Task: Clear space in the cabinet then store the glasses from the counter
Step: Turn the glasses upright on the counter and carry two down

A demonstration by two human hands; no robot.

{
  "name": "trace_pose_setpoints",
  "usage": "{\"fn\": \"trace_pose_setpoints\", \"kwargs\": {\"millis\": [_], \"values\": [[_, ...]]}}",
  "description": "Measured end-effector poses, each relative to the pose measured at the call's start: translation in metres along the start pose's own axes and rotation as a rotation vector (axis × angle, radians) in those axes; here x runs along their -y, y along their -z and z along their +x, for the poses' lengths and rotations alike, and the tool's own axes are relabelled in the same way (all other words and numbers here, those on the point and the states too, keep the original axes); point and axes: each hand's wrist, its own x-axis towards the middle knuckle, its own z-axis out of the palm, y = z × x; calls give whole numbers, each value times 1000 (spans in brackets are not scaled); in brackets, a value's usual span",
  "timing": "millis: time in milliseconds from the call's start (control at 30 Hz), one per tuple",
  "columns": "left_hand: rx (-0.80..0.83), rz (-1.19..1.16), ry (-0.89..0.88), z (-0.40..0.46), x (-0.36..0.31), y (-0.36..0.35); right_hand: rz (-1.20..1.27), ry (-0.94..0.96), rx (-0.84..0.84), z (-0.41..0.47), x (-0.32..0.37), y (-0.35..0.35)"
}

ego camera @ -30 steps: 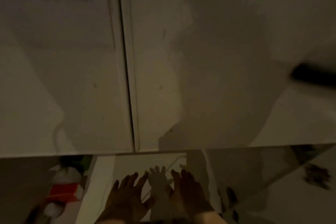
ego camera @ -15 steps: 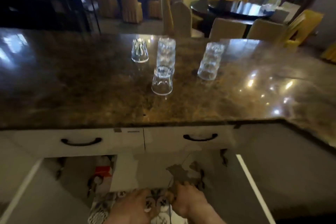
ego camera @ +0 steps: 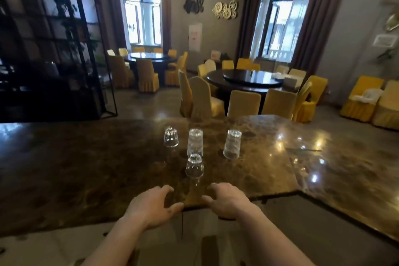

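**Both hands open and empty at the counter's near edge**

Neither hand has hold of anything. My left hand (ego camera: 152,206) and my right hand (ego camera: 226,201) hang side by side over the near edge of the counter (ego camera: 86,168), palms down, fingers spread and loosely curled, thumbs turned toward each other with a gap between them.

Straight ahead of that gap, just past my fingertips, the nearest glass (ego camera: 194,166) stands upside down on the brown marble. Right behind it, in line, rises a taller clear stack of glasses (ego camera: 195,142), and from here I cannot tell whether the two touch. Beyond my left hand and a little farther off stands a single upturned glass (ego camera: 171,139). Beyond my right hand stands another stack of glasses (ego camera: 232,144), apart from the rest. All four stand clear of my hands.

Below my wrists a pale cabinet front (ego camera: 54,244) shows under the counter edge, blurred.

Farther out lies a dining room: a round dark table (ego camera: 248,79) ringed by yellow-covered chairs (ego camera: 244,102), a second such table behind it on my left side, tall windows (ego camera: 142,21) and a dark shelving frame (ego camera: 54,39). A white wall poster (ego camera: 195,36) carries red marks too blurred to read.
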Motion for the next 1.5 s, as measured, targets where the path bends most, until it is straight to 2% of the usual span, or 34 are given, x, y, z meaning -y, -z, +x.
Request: {"fn": "trace_pose_setpoints", "kwargs": {"millis": [200,367,633,800,933,1100,1267,1333,1400,1500], "values": [[-396,53,-145,35,-1,50,-5,50,-354,22,25,41],[-475,139,-196,60,6,46,-50,24,-466,37,25,39],[-373,89,-201,113,9,26,-125,-46,-384,83,-5,40],[-244,95,-214,160,-10,10,-287,4,-344,138,-37,52],[-116,284,-210,197,-38,-8,-523,94,-316,185,-63,70],[273,498,-248,244,-76,-16,-925,230,-131,258,-92,84],[313,658,-295,267,-85,-17,-1269,280,-3,301,-104,70],[279,557,-259,269,-77,-15,-1342,266,-6,309,-104,70],[209,302,-162,263,-64,-8,-1295,252,1,314,-106,82],[58,-227,18,242,-33,9,-942,217,-143,320,-122,108]]}}
